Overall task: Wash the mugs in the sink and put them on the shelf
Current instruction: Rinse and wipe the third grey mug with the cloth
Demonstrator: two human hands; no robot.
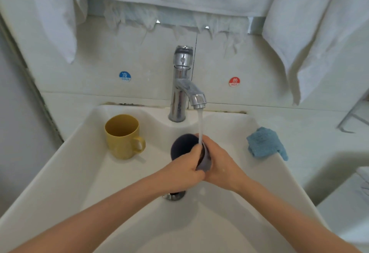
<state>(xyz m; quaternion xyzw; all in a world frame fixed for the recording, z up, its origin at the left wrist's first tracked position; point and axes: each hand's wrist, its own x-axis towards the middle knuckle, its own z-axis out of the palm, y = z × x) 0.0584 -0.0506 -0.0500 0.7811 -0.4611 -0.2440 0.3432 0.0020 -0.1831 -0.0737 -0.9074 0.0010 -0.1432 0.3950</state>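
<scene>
A dark blue mug [182, 146] is held over the middle of the white sink [83, 169], tilted on its side under the running water. My left hand [182, 168] grips its near side with curled fingers. My right hand [218, 160] wraps round its right side and its paler end. The stream from the chrome tap [184, 85] falls where the two hands meet on the mug. A yellow mug [123, 136] stands upright on the sink's left ledge, handle to the right, apart from both hands.
A folded blue cloth [266, 145] lies on the sink's right rim. White towels [311, 33] hang above the tiled wall. A metal drain [174, 196] shows below my left wrist. A wire rack edge [353, 117] sits at the far right.
</scene>
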